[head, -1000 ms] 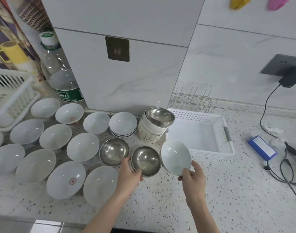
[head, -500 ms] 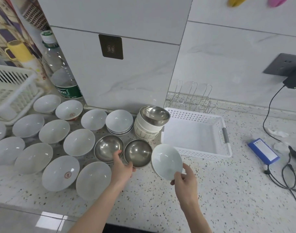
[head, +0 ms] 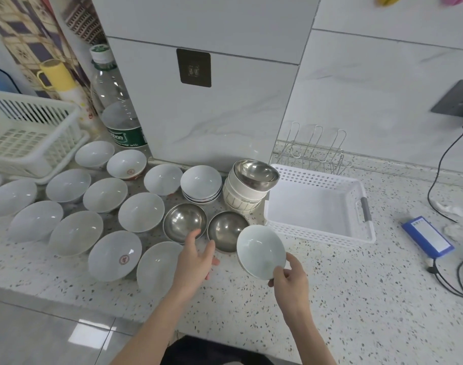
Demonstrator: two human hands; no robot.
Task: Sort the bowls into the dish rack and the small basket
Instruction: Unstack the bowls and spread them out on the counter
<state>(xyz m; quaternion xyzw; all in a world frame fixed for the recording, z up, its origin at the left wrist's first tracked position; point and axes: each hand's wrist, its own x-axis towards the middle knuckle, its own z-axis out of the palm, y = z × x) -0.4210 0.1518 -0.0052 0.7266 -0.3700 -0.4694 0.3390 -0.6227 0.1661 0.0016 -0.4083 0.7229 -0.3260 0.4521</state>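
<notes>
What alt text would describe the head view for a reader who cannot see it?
A person's right hand holds a white bowl tilted above a speckled countertop, near an empty white perforated basket. The open left hand hovers by two steel bowls, with many white bowls spread to the left.

Left hand (head: 194, 260) open, fingers spread, right hand (head: 291, 281) pinching

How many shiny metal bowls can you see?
3. One metal bowl sits on the counter by the left hand, a second right beside it, and a third tops the white stack. More could be hidden inside that stack.
</notes>
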